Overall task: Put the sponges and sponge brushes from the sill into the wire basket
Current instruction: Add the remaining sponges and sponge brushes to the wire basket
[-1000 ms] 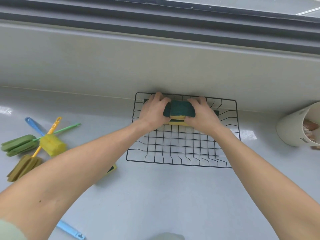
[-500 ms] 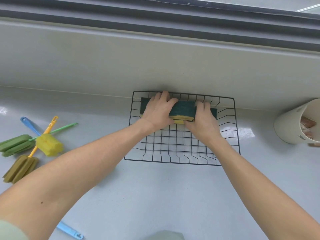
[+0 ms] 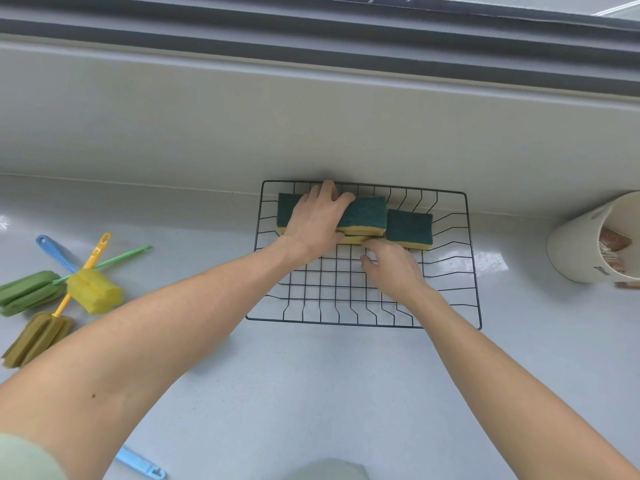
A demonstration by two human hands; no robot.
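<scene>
Rectangular sponges (image 3: 367, 213), each a soft yellow foam block topped by a coarse dark-green scouring layer, are lying along the far side of the basket (image 3: 472, 271), a shallow tray of thin black wire with a square-grid floor and bent, flaring side wires. One sponge is sitting on top of others at the middle, and a lone sponge (image 3: 409, 226) is lying flat just beside them on the right. The left hand (image 3: 317, 220) is resting palm-down on the stacked sponges, its fingers straight and reaching to the basket's far rim. The right hand (image 3: 391, 268) is hovering low over the wire floor, fingers loosely curled and gripping nothing, its fingertips near the yellow edge of the stack. The basket is standing on a smooth, glossy pale-grey desk (image 3: 311, 393), against a matte beige upstand. Well to the left, sponge brushes (image 3: 59, 292) are lying crossed on the desk: ribbed green, olive and yellow foam heads on thin plastic handles of blue, yellow and green. At the near edge a light-blue handle (image 3: 140, 464) is showing. On the right, a cream cup (image 3: 575, 247) is lying tilted.
</scene>
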